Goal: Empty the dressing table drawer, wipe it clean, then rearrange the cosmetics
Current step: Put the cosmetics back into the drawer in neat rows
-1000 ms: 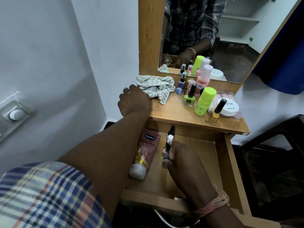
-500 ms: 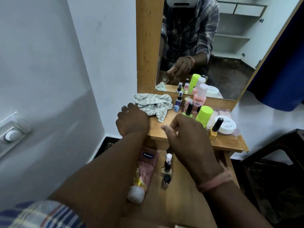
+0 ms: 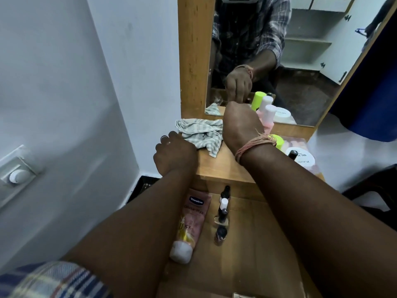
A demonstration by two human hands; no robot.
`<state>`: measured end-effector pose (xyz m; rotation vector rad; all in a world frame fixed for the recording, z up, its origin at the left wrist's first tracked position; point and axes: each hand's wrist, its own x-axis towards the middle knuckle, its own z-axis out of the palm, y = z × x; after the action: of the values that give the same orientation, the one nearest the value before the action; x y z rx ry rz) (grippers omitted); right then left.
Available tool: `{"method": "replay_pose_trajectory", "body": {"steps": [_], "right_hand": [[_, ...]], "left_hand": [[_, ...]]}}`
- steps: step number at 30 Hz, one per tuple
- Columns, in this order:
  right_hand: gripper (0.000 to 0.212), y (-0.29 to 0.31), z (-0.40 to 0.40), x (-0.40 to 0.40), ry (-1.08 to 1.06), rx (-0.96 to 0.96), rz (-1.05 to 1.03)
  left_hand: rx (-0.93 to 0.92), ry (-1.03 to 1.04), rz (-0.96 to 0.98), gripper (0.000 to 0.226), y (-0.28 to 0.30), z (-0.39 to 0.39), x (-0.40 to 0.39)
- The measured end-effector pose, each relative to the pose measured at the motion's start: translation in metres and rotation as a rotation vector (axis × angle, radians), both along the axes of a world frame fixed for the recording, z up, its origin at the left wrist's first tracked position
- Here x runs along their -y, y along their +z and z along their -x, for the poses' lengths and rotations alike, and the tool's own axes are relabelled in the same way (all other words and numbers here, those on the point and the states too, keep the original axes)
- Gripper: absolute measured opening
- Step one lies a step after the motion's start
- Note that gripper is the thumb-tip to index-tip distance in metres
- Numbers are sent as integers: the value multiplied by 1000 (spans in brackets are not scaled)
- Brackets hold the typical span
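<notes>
The open wooden drawer (image 3: pixel 247 265) holds a pink Vaseline tube (image 3: pixel 192 220) lying along its left side, with three small nail polish bottles (image 3: pixel 223 210) in a row beside it. My left hand (image 3: pixel 175 152) rests, fingers curled, on the table top's left front corner. My right hand (image 3: pixel 240 125) is far back on the table top (image 3: pixel 217 168), over the small bottles by the mirror (image 3: pixel 300 72). Its fingers are hidden from me; the reflection shows them bunched and pointing down. A pink bottle (image 3: pixel 269 117) stands just right of it.
A crumpled checked cloth (image 3: pixel 202 134) lies at the back left of the table top. A lime-green bottle (image 3: pixel 278 141), a black-capped bottle (image 3: pixel 292 155) and a white jar (image 3: pixel 303 159) crowd the right side. A wall with a switch plate (image 3: pixel 17 171) is left; dark furniture (image 3: pixel 376 186) right.
My right hand left the small bottles in the drawer, rose, and moved back to the bottles by the mirror. The left hand stayed on the table corner.
</notes>
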<state>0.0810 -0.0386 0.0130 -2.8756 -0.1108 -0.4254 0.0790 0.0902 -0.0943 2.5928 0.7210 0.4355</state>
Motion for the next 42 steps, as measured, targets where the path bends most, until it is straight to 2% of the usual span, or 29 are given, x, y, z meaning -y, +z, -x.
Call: {"method": "replay_pose_trajectory", "body": {"steps": [5, 8, 10, 13, 16, 19, 25, 42], "right_hand": [[24, 0, 28, 1, 123, 134, -25], [11, -4, 57, 14, 182, 200, -173], [9, -7, 85, 27, 211, 95, -322], [12, -11, 130, 45, 252, -190, -438], [14, -26, 162, 53, 298, -355, -409], [14, -47, 178, 54, 315, -406, -333], [15, -74, 184, 52, 397, -436, -210], [6, -92, 187, 49, 379, -419, -151]], "left_hand": [[2, -3, -4, 31, 0, -1, -1], [-5, -1, -8, 32, -1, -1, -1], [0, 6, -14, 33, -1, -1, -1], [-8, 12, -1, 35, 2, 1, 0], [-9, 11, 17, 37, 5, 1, -1], [-10, 17, 28, 35, 4, 0, -1], [0, 30, 26, 34, 2, -2, -1], [11, 37, 10, 34, -1, -5, -1]]}}
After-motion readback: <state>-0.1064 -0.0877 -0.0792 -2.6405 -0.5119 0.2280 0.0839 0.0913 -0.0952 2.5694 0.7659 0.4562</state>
